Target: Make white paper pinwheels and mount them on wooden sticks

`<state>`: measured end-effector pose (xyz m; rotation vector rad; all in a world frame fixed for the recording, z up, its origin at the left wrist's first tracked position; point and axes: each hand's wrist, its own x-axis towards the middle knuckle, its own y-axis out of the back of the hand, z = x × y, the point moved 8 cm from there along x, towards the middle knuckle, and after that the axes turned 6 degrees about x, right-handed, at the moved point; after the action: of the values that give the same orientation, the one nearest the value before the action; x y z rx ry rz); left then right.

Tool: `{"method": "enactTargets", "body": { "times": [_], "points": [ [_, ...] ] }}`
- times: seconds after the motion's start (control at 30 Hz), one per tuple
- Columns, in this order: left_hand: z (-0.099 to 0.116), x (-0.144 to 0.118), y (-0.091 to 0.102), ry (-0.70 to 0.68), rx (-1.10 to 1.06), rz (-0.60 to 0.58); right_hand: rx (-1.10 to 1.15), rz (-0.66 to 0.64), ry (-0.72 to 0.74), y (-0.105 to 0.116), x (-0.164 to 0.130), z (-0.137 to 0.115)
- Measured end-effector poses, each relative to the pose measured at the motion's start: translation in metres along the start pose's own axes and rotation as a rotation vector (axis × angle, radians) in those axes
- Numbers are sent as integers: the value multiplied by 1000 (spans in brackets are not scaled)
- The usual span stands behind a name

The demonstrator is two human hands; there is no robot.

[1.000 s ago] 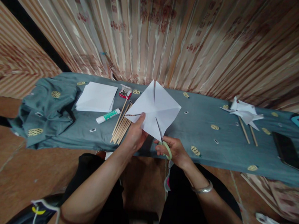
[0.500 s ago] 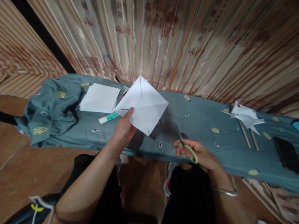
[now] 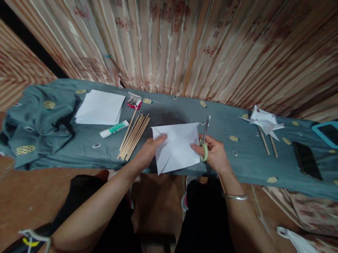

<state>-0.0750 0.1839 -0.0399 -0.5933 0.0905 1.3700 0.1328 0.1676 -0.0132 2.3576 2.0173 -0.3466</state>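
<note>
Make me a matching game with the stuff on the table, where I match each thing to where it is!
Things:
1. scissors
2. glue stick
3. wooden sticks
4. black phone

Places:
A. lying between the paper stack and the cut paper square
B. in the right hand
C. far right on the blue cloth, near a teal-edged tablet
D. just below the paper stack

Pairs: 1-B, 2-D, 3-A, 4-C

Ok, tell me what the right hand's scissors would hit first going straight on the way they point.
Probably nothing near: the scissors in the right hand point away over bare blue cloth toward the curtain; depth unclear.
</note>
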Motion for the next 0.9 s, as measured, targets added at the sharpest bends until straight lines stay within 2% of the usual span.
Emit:
{"method": "enactTargets", "body": {
  "times": [0.13,0.17,0.23,0.33,0.43,0.53,0.6,0.7,0.77,0.9],
  "points": [
    [22,-8,-25,-34,-134,-228,204,255,79,14,5,-1],
    [26,-11,-29,-57,-149,-254,264,290,97,15,7,-1],
    [28,-15,-36,-100,-150,-258,347,302,122,11,9,-2],
    [16,-18,-49,-84,-142,-267,360,271,139,-1,9,-1],
    [9,-13,-50,-67,-244,-157,296,236,143,-14,7,1],
    [11,-5,-33,-63,-369,60,205,152,121,-27,4,3],
    [19,-2,-22,-78,-416,154,111,100,110,-31,1,3],
    [38,-1,-6,-151,-467,233,-58,-25,63,-35,-7,5],
    [50,-2,5,-199,-487,287,-113,-181,-18,-42,-15,13],
    [63,-3,16,-255,-483,315,-167,-462,-162,-60,-36,27]
  ]
}}
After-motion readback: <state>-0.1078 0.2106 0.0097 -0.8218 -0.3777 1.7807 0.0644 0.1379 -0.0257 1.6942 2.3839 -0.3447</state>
